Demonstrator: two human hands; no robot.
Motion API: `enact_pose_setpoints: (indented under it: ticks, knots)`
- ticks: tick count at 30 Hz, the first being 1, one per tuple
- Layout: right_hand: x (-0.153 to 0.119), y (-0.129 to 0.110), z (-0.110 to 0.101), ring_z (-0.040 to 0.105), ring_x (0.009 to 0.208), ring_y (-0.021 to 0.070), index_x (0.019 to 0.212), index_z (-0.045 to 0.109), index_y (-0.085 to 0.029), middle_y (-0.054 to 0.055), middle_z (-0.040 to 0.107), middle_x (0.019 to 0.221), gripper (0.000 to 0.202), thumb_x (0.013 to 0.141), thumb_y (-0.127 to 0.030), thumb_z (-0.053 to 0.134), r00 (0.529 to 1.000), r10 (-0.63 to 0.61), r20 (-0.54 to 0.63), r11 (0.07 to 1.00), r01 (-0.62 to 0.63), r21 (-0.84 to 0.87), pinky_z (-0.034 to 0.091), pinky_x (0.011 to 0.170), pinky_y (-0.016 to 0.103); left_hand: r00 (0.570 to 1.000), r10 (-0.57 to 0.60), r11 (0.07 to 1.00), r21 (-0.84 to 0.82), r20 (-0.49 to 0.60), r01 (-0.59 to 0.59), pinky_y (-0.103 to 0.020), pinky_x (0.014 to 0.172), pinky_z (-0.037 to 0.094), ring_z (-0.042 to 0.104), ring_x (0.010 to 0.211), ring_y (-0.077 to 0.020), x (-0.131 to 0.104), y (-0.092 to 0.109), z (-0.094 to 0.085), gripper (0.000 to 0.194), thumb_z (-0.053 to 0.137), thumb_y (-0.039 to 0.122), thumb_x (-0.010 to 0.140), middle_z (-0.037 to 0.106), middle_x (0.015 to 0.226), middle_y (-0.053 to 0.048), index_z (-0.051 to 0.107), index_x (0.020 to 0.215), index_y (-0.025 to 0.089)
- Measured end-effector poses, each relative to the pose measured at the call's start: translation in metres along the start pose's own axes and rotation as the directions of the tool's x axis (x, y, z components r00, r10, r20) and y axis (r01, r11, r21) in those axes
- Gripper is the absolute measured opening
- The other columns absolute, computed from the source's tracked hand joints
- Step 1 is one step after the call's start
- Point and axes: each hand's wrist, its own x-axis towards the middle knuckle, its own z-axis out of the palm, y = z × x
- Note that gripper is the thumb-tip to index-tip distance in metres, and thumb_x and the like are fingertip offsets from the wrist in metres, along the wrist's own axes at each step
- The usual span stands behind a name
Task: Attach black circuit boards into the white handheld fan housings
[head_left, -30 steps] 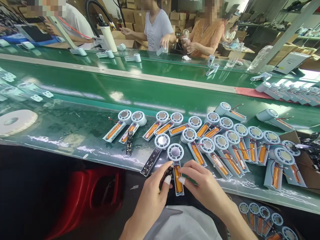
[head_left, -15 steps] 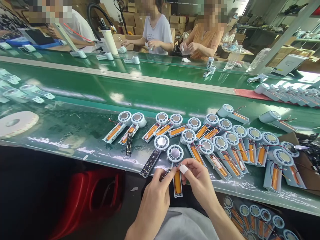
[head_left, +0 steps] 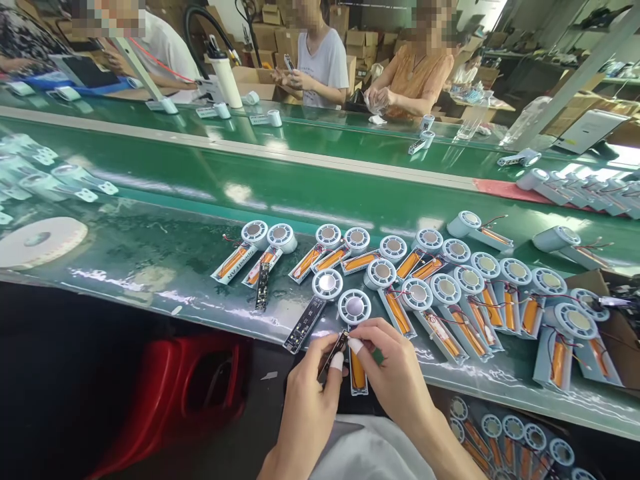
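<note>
Between its thumb and fingers my left hand [head_left: 311, 393] holds a narrow black circuit board [head_left: 334, 357], tilted over the near table edge. My right hand [head_left: 395, 363] pinches at the upper end of that board; any wire between its fingertips is too small to tell. Just under both hands lies an open fan unit [head_left: 355, 307] with a round light-blue head and an orange battery [head_left: 358, 373] in its handle. To its left rests a fan with a black board fitted in its handle [head_left: 304, 325]. Another loose black board [head_left: 263, 287] leans on a fan farther left.
Several open fans [head_left: 445, 289] crowd the table on the right, beside a cardboard box [head_left: 613, 347]. A white disc [head_left: 43, 241] lies at left. Beyond the green belt [head_left: 300, 183] people sit working. A red stool [head_left: 165, 393] stands below left.
My left hand has raised and turned the black board so its face shows. My right fingers have moved from the fan's handle to the board's top end. The view has shifted slightly.
</note>
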Motion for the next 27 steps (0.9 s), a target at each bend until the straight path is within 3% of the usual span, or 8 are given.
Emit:
enact_pose_setpoints:
  ticks: [3,6,10,13,20,23,27]
  knots:
    - [0.000,-0.002,0.003,0.067,0.078,0.0155,0.095,0.071,-0.019,0.006,0.069,0.096,0.018,0.096,-0.017,0.053,0.999,-0.041,-0.028,0.995,0.039,-0.091,0.052,0.063,0.022,1.000,0.027,0.999,-0.027,-0.006,-0.027,-0.030,0.073,0.064,0.077,0.075,-0.0187,0.000,0.002,-0.002,0.025,0.051,0.025,0.097,0.079,0.107,-0.009,0.066,0.116,0.019]
    - [-0.001,-0.002,0.007,0.068,0.077,0.0165,0.095,0.069,-0.020,0.006,0.069,0.095,0.019,0.096,-0.014,0.052,0.997,-0.063,-0.044,0.987,0.056,-0.148,0.052,0.062,0.024,0.983,0.169,0.985,0.035,-0.074,-0.167,-0.025,0.075,0.064,0.078,0.081,-0.0182,0.000,0.001,-0.002,0.025,0.051,0.019,0.097,0.079,0.107,-0.009,0.069,0.114,0.018]
    - [-0.005,0.000,0.014,0.068,0.079,0.0193,0.099,0.065,-0.020,0.007,0.069,0.096,0.020,0.098,-0.012,0.047,0.976,-0.187,-0.112,0.944,0.147,-0.294,0.055,0.070,0.029,0.898,0.411,0.902,0.214,-0.156,-0.376,-0.021,0.090,0.059,0.076,0.099,-0.0178,0.000,-0.003,0.000,0.031,0.050,0.008,0.095,0.078,0.110,-0.009,0.071,0.116,0.017]
    - [-0.007,0.001,0.018,0.068,0.081,0.0205,0.102,0.063,-0.020,0.009,0.069,0.098,0.018,0.099,-0.013,0.047,0.949,-0.281,-0.145,0.902,0.209,-0.379,0.055,0.070,0.031,0.861,0.484,0.856,0.289,-0.155,-0.429,-0.019,0.092,0.057,0.076,0.100,-0.0168,-0.001,-0.004,0.001,0.034,0.049,0.004,0.093,0.078,0.109,-0.010,0.070,0.118,0.015]
    - [-0.006,0.005,0.017,0.067,0.086,0.0220,0.104,0.061,-0.020,0.010,0.067,0.100,0.020,0.099,-0.008,0.045,0.934,-0.346,-0.093,0.878,0.287,-0.384,0.055,0.072,0.032,0.881,0.460,0.873,0.238,-0.113,-0.425,-0.019,0.090,0.058,0.077,0.098,-0.0169,0.001,-0.002,-0.004,0.037,0.050,0.005,0.093,0.078,0.111,-0.011,0.070,0.122,0.015]
    - [-0.002,0.008,0.011,0.066,0.084,0.0179,0.100,0.061,-0.020,0.008,0.065,0.099,0.019,0.098,-0.008,0.047,0.962,-0.261,-0.080,0.952,0.243,-0.184,0.055,0.072,0.028,0.920,0.388,0.919,0.111,-0.063,-0.380,-0.018,0.089,0.058,0.076,0.099,-0.0161,0.006,0.000,-0.010,0.035,0.054,0.007,0.093,0.078,0.111,-0.009,0.072,0.120,0.018]
    - [0.008,0.008,-0.005,0.064,0.078,0.0144,0.097,0.064,-0.021,0.003,0.064,0.092,0.013,0.095,-0.011,0.057,0.994,-0.093,0.051,0.995,0.091,0.033,0.053,0.069,0.023,0.957,0.289,0.957,-0.033,0.035,-0.288,-0.022,0.089,0.060,0.075,0.102,-0.0176,0.012,-0.001,-0.017,0.031,0.058,0.013,0.093,0.079,0.114,-0.007,0.075,0.117,0.023]
